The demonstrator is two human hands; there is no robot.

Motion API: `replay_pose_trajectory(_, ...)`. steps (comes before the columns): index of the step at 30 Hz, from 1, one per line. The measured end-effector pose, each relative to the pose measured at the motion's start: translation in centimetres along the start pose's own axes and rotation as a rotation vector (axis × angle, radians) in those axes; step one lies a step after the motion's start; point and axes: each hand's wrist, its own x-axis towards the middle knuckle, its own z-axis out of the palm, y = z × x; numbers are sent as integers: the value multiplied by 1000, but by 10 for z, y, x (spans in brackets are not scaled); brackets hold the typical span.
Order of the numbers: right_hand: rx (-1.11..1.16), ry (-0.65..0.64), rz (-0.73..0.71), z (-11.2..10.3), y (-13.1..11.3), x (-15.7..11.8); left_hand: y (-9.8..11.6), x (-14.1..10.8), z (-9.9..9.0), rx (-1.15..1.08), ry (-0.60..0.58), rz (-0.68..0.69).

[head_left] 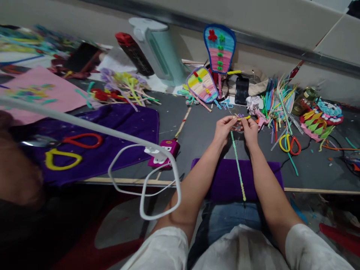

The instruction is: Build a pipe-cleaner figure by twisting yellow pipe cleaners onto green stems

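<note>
My left hand (225, 127) and my right hand (249, 129) are close together above the grey table, fingertips pinched. Between them lies a short yellow pipe cleaner (244, 118), gripped by both hands. A small purple curled bit shows just behind the fingertips. From beneath my left hand a long pale green stem (236, 161) with a fuzzy, twisted look runs down toward my lap, its end yellowish. How it joins the yellow piece is hidden by my fingers. Under my forearms a purple cloth (233, 180) hangs over the table edge.
Scissors (289, 144) and a bundle of pipe cleaners (281, 101) lie right; a pink glue gun (261, 118) is nearer. Two decorated paddle shapes (219, 48) stand behind. Left are a pink power strip (171, 148), white cable (143, 148), larger scissors (81, 140) and another person's arm (19, 165).
</note>
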Motion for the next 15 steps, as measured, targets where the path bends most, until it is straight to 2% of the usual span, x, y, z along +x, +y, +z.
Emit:
replay_pose_trajectory(5,-13,97,-36,-14,1,10,-8,6,-7,30,-13,-26)
replay_pose_trajectory(10,84,110,48,-19,9,16,-17,10,-11,30,-74,-61)
replay_pose_trajectory(15,130,103,98,-20,12,16,-21,10,-12,30,-91,-32)
